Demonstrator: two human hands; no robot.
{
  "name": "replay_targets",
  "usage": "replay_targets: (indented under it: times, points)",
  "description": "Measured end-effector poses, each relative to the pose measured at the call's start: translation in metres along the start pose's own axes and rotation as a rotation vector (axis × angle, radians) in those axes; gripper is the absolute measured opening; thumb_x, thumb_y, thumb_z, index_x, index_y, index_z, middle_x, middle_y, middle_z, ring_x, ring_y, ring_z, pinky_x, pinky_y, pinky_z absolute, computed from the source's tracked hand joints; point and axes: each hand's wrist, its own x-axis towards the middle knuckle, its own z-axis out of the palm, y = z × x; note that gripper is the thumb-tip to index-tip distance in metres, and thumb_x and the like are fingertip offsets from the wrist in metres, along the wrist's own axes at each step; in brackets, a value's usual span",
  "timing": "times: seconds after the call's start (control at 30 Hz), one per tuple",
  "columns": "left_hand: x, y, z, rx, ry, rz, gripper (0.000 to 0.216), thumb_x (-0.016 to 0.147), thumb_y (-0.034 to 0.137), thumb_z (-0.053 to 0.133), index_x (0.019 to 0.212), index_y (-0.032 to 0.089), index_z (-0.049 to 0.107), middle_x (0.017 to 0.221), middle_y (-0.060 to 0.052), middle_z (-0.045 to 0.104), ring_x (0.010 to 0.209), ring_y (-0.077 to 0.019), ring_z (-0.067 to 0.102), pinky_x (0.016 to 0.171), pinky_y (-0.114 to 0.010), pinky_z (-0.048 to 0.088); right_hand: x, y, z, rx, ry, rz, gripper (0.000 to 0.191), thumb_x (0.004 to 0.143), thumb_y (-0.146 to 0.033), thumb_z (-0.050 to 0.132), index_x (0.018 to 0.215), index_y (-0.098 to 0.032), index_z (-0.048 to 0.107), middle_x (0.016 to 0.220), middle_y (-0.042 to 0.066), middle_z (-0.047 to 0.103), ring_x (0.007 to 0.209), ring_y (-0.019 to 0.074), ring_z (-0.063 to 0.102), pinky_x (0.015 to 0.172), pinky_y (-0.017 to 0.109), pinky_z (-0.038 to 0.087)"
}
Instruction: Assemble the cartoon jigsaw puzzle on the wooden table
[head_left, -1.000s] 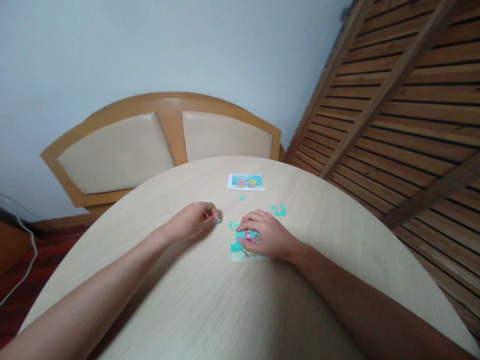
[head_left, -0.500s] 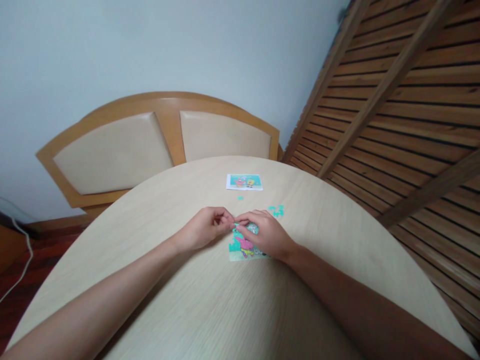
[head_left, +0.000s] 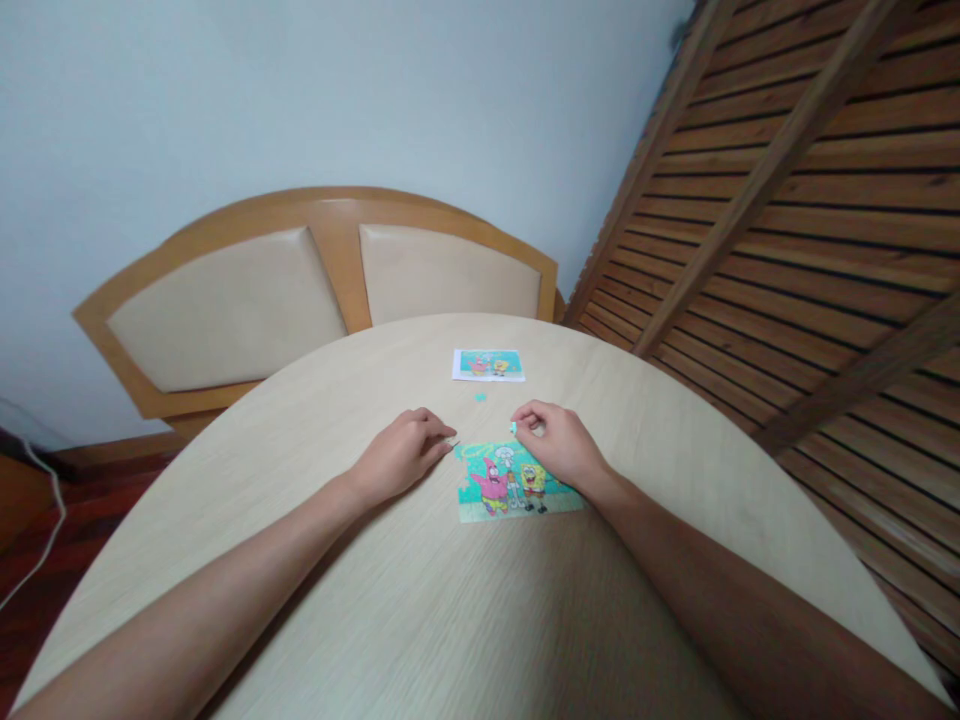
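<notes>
A small cartoon jigsaw puzzle (head_left: pixel 510 483) lies flat on the round pale wooden table (head_left: pixel 420 600), mostly assembled. My left hand (head_left: pixel 401 458) rests on the table at the puzzle's top left corner, fingers curled together and fingertips touching that corner. My right hand (head_left: pixel 559 442) sits at the puzzle's top right edge and pinches a small teal puzzle piece (head_left: pixel 514 428) between thumb and forefinger, just above the puzzle.
A printed reference picture (head_left: pixel 489 364) lies farther back on the table, with one loose teal piece (head_left: pixel 480 397) in front of it. A wooden headboard with beige pads (head_left: pixel 315 285) leans against the wall behind. A slatted wooden panel (head_left: pixel 810 230) stands at the right.
My right hand has lifted off the puzzle and moved up and right with a teal piece, uncovering the picture. My left hand came in to the puzzle's top left corner.
</notes>
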Motion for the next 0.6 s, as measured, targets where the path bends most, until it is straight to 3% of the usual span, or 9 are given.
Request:
replay_targets:
  times: [0.17, 0.33, 0.5, 0.6]
  points:
    - [0.000, 0.001, -0.001, 0.091, 0.000, 0.053, 0.015, 0.097, 0.027, 0.057, 0.102, 0.022, 0.070, 0.106, -0.008, 0.069, 0.099, -0.0241, 0.064, 0.089, -0.039, 0.052, -0.002, 0.005, -0.001, -0.080, 0.033, 0.041, 0.014, 0.080, -0.019, 0.060, 0.085, -0.023, 0.073, 0.079, 0.001, 0.074, 0.081, 0.0207, 0.069, 0.078, 0.033, 0.051]
    - [0.000, 0.002, -0.003, 0.183, -0.001, 0.055, 0.024, 0.102, 0.029, 0.046, 0.102, 0.021, 0.069, 0.104, -0.008, 0.071, 0.097, -0.0244, 0.066, 0.085, -0.038, 0.052, -0.003, 0.008, -0.009, -0.147, 0.059, 0.105, 0.014, 0.080, -0.019, 0.061, 0.086, -0.023, 0.073, 0.082, 0.001, 0.075, 0.084, 0.0218, 0.069, 0.081, 0.035, 0.050]
    - [0.001, -0.001, 0.003, 0.006, 0.088, -0.095, 0.023, 0.100, 0.029, 0.049, 0.100, 0.021, 0.070, 0.102, -0.008, 0.075, 0.094, -0.0238, 0.068, 0.083, -0.037, 0.052, -0.003, 0.009, -0.022, -0.162, -0.037, 0.158, 0.015, 0.082, -0.021, 0.061, 0.087, -0.022, 0.075, 0.085, 0.002, 0.077, 0.081, 0.0210, 0.070, 0.074, 0.032, 0.050]
    - [0.001, 0.000, 0.006, -0.108, 0.119, -0.086, 0.026, 0.099, 0.026, 0.048, 0.109, 0.020, 0.071, 0.109, -0.008, 0.075, 0.099, -0.0233, 0.068, 0.087, -0.037, 0.052, -0.004, 0.006, -0.028, -0.199, -0.086, 0.154, 0.016, 0.083, -0.020, 0.061, 0.087, -0.022, 0.076, 0.088, 0.003, 0.078, 0.083, 0.0217, 0.071, 0.074, 0.032, 0.050]
